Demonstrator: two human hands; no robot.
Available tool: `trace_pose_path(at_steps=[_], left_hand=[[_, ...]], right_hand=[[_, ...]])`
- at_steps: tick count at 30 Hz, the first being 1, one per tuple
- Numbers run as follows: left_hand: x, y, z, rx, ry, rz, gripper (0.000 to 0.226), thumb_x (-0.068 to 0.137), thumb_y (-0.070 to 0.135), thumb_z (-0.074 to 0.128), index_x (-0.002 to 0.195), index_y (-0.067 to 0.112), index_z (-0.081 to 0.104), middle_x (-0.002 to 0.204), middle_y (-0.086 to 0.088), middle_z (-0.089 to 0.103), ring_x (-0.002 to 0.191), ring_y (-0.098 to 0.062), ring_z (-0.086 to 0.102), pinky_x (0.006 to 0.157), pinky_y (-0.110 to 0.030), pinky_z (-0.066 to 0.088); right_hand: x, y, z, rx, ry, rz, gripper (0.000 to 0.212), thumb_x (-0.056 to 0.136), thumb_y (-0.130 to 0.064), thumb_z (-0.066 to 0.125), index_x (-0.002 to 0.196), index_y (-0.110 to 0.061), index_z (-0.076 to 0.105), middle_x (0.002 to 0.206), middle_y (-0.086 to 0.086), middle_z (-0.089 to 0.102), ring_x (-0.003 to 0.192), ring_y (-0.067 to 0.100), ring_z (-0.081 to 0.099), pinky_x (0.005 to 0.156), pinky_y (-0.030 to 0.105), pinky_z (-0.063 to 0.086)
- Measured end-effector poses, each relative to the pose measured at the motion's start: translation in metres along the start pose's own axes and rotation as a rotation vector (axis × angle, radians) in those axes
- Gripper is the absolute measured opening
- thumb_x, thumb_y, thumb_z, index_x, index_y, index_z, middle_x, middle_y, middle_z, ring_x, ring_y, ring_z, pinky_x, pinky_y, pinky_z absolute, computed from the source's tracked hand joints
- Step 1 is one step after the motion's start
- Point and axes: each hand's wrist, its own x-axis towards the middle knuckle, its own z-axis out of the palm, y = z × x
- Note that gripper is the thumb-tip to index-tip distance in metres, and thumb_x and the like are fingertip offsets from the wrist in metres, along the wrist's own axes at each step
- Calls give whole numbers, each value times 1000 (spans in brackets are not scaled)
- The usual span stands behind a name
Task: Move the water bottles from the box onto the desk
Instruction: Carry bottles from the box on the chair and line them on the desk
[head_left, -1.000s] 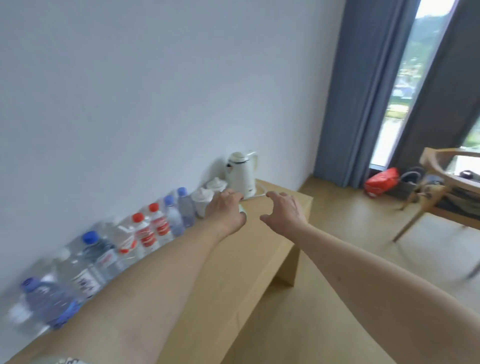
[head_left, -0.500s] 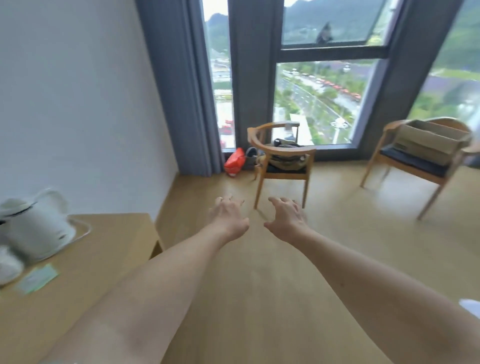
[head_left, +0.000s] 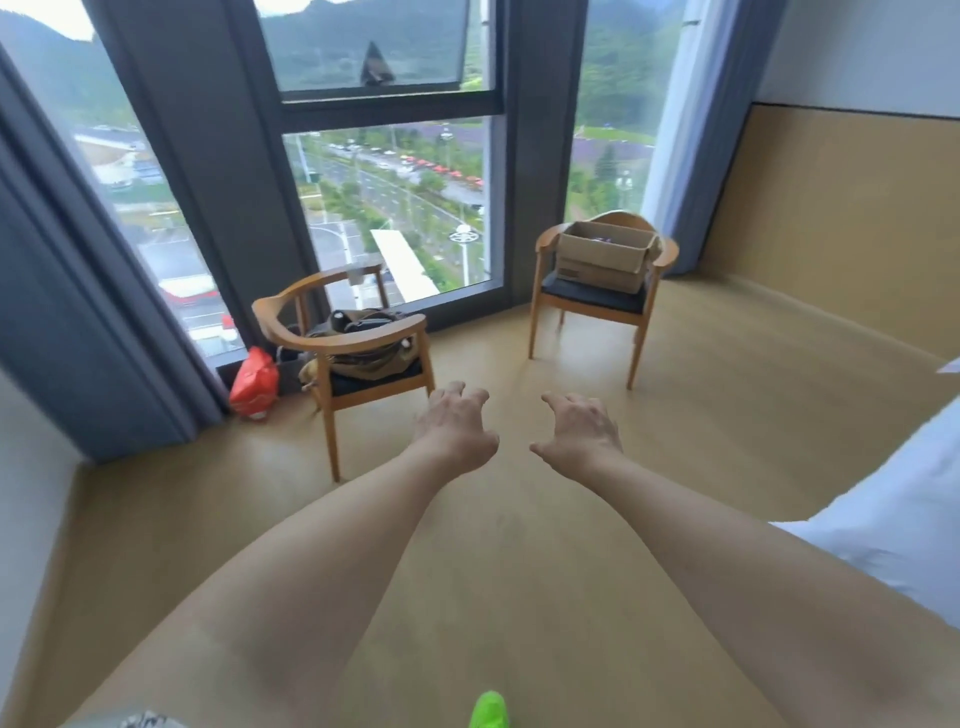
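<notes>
An open cardboard box (head_left: 602, 255) sits on the seat of the right wooden chair (head_left: 592, 299) by the window; something dark shows inside, but its contents are too small to tell. My left hand (head_left: 457, 423) and my right hand (head_left: 582, 428) are stretched out in front of me over the wooden floor, side by side, fingers loosely spread and holding nothing. Both hands are well short of the box. The desk and the bottles on it are out of view.
A second wooden chair (head_left: 345, 338) with a brown bag on it stands left of my hands, a red bag (head_left: 253, 384) on the floor beside it. Grey curtains hang at the left. A white bed edge (head_left: 883, 519) runs along the right. Bare floor lies between me and the box.
My view has swung right, away from the desk with the bottles and kettle, to face the window and both chairs. The box has come nearer the centre. My hands stay empty.
</notes>
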Motion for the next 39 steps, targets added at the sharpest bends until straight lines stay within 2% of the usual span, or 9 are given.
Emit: trace_pose_path(at_steps=[8,16,22,27,31,39], left_hand=[[188,32,-7,-68,-23,104,63,89,35,68,149,30,48,161,-8,38,145,-31,37,114,-50,42],[323,67,31,-51,-87,184,64,88,34,66,149,31,48,160,-8,37,144,-29,37,112,-47,41],[455,95,61,-7,-95,210,61,90,33,68,148,28,49,159,-10,37,144,-31,37,110,-45,43],[580,129,49,53,-45,205,56,87,35,69,141,27,55,146,-7,48,133,-29,43,96,-41,48],[662,157,44,21,15,223,52,85,39,71,135,29,59,140,-4,53,129,-28,46,90,-41,50],[808,184,80,-4,-60,235,44,84,38,70,126,29,60,129,-1,54,118,-25,50,89,-44,56]], right_hand=[[140,26,-40,30,100,167,75,88,-43,74,153,-24,42,146,6,53,136,29,43,108,41,41],[265,76,-37,65,78,268,65,88,-41,74,145,-23,50,140,7,54,132,30,46,106,40,41],[403,124,-28,83,121,251,66,84,-44,77,143,-26,52,132,6,59,123,28,53,95,39,48],[522,163,-62,82,140,261,62,82,-42,76,137,-26,56,129,6,60,119,28,55,86,35,47],[602,183,-83,78,118,243,58,82,-41,73,136,-27,56,127,6,59,116,27,53,82,34,42],[737,215,-87,74,75,249,58,85,-40,74,138,-28,54,130,4,56,122,26,49,93,37,45]])
